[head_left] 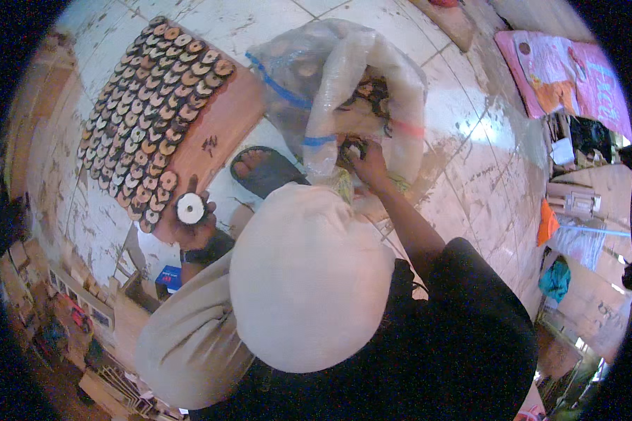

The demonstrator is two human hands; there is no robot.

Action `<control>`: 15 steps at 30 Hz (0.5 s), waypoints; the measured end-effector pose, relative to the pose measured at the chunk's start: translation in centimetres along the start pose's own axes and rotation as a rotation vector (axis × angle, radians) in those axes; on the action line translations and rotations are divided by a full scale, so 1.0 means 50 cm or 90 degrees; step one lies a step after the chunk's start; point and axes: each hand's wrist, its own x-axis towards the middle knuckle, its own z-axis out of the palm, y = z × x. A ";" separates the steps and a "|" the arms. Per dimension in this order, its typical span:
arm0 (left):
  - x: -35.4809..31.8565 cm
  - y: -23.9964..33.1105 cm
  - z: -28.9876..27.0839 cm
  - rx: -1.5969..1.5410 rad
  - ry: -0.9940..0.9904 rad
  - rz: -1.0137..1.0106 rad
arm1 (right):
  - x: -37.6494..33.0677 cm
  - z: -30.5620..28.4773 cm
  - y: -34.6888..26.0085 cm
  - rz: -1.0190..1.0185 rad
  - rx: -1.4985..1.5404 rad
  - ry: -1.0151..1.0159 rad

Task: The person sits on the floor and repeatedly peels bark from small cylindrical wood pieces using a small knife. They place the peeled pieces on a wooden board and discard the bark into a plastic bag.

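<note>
My left hand (202,230) is closed round a pale, ring-shaped disc (182,208) with a hole in its middle. Beside it, rows of similar brown-edged discs (135,119) overlap on a reddish-brown board (221,133). My right hand (367,167) is at the mouth of a translucent woven plastic sack (335,77) with blue and red stripes. Its fingers are bent together at dark pieces; what they grip, if anything, I cannot make out. Inside the sack more dark-edged pieces (373,91) show, partly hidden by its folds.
A sandalled foot (263,168) stands between board and sack. Cream cloth (309,281) covers the lower middle of the view. A pink printed sack (568,77) lies at the far right, and a blue box (169,278) is below my left hand. Smudged tiles (470,168) form the floor.
</note>
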 end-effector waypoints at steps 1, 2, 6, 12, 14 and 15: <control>0.004 -0.008 -0.003 -0.012 -0.035 0.020 | -0.011 0.001 -0.016 0.041 0.035 -0.001; 0.004 -0.009 -0.004 -0.032 -0.028 0.030 | -0.021 0.001 -0.030 0.061 0.059 -0.003; -0.005 -0.013 -0.021 -0.039 0.047 0.098 | -0.019 -0.010 -0.079 0.172 0.068 0.059; -0.013 -0.012 -0.041 -0.099 0.030 0.164 | 0.066 -0.069 -0.232 -0.057 0.473 0.188; -0.010 -0.014 -0.045 -0.109 -0.022 0.138 | 0.118 -0.038 -0.307 -0.172 0.306 0.034; -0.011 -0.015 -0.046 -0.093 -0.004 0.178 | 0.142 -0.010 -0.338 -0.190 0.372 -0.139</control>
